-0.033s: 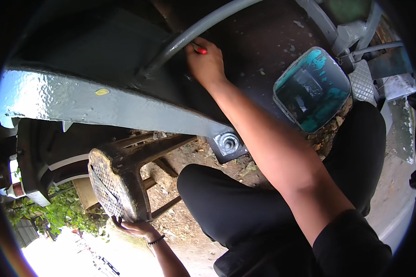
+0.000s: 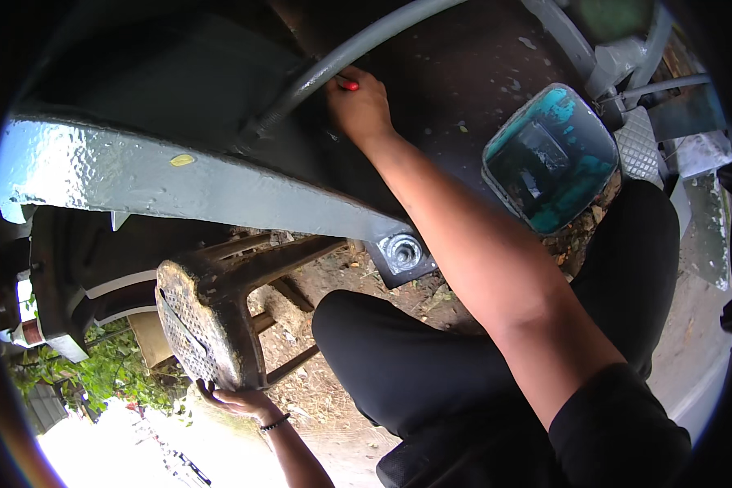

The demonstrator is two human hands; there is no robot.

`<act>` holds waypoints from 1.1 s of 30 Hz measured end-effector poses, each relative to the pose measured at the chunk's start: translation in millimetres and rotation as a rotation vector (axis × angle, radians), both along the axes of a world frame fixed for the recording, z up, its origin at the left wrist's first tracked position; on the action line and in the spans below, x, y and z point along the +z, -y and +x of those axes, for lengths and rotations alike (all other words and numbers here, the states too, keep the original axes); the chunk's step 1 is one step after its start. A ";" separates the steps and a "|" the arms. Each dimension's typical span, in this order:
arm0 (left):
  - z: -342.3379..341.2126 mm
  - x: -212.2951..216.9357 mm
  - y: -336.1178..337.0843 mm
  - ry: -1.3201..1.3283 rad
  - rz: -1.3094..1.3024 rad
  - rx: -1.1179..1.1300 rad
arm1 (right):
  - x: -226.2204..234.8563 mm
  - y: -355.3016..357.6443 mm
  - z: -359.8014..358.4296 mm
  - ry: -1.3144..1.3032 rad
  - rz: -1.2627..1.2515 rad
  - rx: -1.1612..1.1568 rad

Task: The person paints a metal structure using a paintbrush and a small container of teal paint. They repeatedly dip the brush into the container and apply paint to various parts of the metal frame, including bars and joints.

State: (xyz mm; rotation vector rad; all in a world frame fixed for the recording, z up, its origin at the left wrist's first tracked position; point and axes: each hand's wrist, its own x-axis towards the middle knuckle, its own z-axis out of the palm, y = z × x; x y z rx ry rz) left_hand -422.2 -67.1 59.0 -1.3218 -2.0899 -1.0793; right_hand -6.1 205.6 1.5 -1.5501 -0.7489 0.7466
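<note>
The right hand [image 2: 361,107] has its fingers closed around a smooth red handle [image 2: 349,84] (whatever it ends in is hidden), just beside a glossy, curved grey pipe [image 2: 358,49]. Below and left of that grip runs a slick, wet-looking grey beam [image 2: 244,185]; to its right sits a squarish tub [image 2: 581,171] streaked with teal. Well below, the left hand [image 2: 240,403] clasps the rim of a scuffed, tilted stool [image 2: 224,325], its seat perforated.
</note>
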 end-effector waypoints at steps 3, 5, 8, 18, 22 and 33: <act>0.6 -2.4 2.7 0.026 0.020 0.032 | -14.7 5.7 -4.5 0.134 0.128 -0.051; 3.2 -3.6 3.1 -0.046 0.008 0.051 | -17.8 31.6 -0.3 0.157 0.072 -0.013; 7.8 -6.5 1.8 0.092 0.000 0.030 | -9.6 70.3 8.6 0.033 -0.009 0.021; 9.8 -7.6 8.8 0.065 -0.039 0.151 | -18.8 11.2 9.8 0.653 0.148 0.276; 13.5 -5.5 13.1 0.024 -0.077 0.138 | -22.4 48.8 5.4 0.319 0.151 0.216; 7.3 -8.0 22.0 -0.060 -0.101 0.087 | 12.7 65.9 34.7 0.341 0.144 0.374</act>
